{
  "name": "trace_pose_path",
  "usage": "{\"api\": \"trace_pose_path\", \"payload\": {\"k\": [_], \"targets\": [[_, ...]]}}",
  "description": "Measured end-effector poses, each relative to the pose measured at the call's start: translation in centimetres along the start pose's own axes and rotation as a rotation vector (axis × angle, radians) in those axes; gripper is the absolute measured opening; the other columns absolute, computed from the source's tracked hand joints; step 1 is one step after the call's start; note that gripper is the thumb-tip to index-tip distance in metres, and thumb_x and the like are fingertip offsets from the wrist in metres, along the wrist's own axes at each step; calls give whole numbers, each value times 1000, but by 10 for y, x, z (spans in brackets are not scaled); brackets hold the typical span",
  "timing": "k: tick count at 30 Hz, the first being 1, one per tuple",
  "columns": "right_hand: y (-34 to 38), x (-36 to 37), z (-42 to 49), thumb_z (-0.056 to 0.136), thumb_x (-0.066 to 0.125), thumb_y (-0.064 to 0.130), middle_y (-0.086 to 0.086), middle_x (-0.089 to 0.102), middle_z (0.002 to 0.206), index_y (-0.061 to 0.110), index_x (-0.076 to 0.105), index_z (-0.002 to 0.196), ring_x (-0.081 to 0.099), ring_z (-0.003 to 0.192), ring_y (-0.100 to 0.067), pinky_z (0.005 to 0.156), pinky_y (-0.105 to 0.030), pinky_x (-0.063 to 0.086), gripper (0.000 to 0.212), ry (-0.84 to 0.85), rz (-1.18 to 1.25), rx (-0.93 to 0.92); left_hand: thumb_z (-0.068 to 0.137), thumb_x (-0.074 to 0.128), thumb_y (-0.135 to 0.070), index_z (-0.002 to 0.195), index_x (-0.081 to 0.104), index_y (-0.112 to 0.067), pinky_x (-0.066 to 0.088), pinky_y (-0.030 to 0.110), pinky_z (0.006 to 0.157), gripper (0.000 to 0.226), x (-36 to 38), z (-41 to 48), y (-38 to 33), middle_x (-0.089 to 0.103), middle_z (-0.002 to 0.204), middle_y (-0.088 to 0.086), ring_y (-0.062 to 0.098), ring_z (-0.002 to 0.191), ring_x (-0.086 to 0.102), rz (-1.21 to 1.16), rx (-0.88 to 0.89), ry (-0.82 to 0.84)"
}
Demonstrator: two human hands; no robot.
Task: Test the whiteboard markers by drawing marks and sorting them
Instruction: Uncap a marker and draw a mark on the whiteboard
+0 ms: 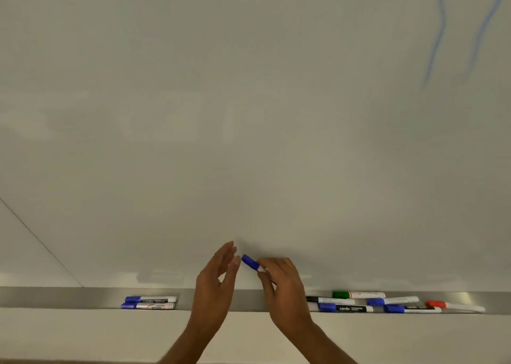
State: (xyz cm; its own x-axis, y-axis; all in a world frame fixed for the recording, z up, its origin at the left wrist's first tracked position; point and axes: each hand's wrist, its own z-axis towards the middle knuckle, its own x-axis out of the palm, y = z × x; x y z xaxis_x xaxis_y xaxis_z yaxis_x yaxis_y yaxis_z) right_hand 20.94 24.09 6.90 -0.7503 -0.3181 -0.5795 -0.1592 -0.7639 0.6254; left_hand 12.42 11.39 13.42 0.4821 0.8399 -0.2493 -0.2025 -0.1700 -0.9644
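On my feed the right hand point(282, 283) has its fingers curled round a marker point(260, 267), pinching the barrel just behind its blue cap point(248, 260). The cap is on and points up and to the left, in front of the lower part of the whiteboard point(249, 114). Most of the barrel is hidden inside the hand.

The left hand point(218, 278) holds nothing. Its fingers are straight and close together, with the thumb held apart. Its fingertips sit just beside the end of the cap, and I can't tell whether they touch it.

Below both hands a grey tray point(55, 297) runs along the board's bottom edge. On its left part lie two blue-capped markers point(150, 299), one just in front of the other, caps to the left. On its right part lies a loose group:
- a green-capped marker point(358, 294) at the back
- a black-capped marker point(326, 300) nearest the right hand
- three more blue-capped ones point(345, 307)
- a red-capped marker point(455, 305) at the far right

High on the board's right side, two wavy blue lines point(437, 37) run downward.
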Motion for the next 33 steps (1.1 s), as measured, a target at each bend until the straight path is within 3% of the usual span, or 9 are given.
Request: {"api": "trace_pose_path", "payload": {"k": [2,4,8,12,15,21,25,29,33], "targets": [[33,-24,13,95,66,18,23,64,108,35,63,114,59,103,0,91,-7,44,26,15,208,116,95,58,-34,125,64,-33,49,14,98,30,-2,3,-28,69,118,-21,-10,109,62,-110,-7,30],[64,-52,29,97,63,20,24,67,106,40,62,112,62,105,-2,89,-12,49,26,81,425,260,98,55,-29,121,68,-29,53,23,98,27,-5,3,-57,74,114,-14,2,109,67,-197,-22,106],[111,-110,54,100,56,9,7,74,112,24,66,123,70,104,-15,85,-32,60,29,178,795,373,102,48,-26,123,70,-19,56,24,90,31,-11,-4,-113,75,116,-1,18,110,70,-332,16,254],[140,-151,65,101,54,8,-2,75,104,19,69,123,70,88,-18,75,-29,57,29,193,899,345,104,43,-27,121,70,-15,56,33,92,34,-14,-7,-159,72,122,1,21,113,66,-381,71,349],[156,-173,71,99,59,19,-3,70,78,20,76,106,60,68,-16,63,-24,51,18,123,878,334,105,43,-28,120,70,-12,53,42,97,34,-12,-10,-188,72,122,5,27,113,66,-401,105,404],[173,-201,78,98,60,27,-1,52,54,19,71,69,42,50,-10,49,-19,37,32,-53,687,276,99,55,-24,113,67,0,57,32,81,30,6,-19,-228,75,107,18,30,103,72,-561,85,344],[177,-212,82,98,61,27,-3,48,52,17,69,65,39,51,-14,51,-28,35,35,-130,591,241,98,57,-18,107,70,0,58,33,86,23,18,-27,-246,76,99,20,30,98,74,-639,68,259],[183,-224,87,97,62,28,-5,51,50,18,69,64,40,48,-8,50,-23,36,35,-186,501,211,98,57,-15,105,71,-1,57,36,88,21,26,-33,-258,76,95,20,31,95,74,-679,65,211],[182,-235,84,92,64,43,1,38,47,0,62,66,31,47,-8,49,-24,29,50,-210,395,222,98,60,-14,98,71,-3,56,34,87,16,21,-31,-280,77,88,15,28,92,75,-669,203,59]]}}
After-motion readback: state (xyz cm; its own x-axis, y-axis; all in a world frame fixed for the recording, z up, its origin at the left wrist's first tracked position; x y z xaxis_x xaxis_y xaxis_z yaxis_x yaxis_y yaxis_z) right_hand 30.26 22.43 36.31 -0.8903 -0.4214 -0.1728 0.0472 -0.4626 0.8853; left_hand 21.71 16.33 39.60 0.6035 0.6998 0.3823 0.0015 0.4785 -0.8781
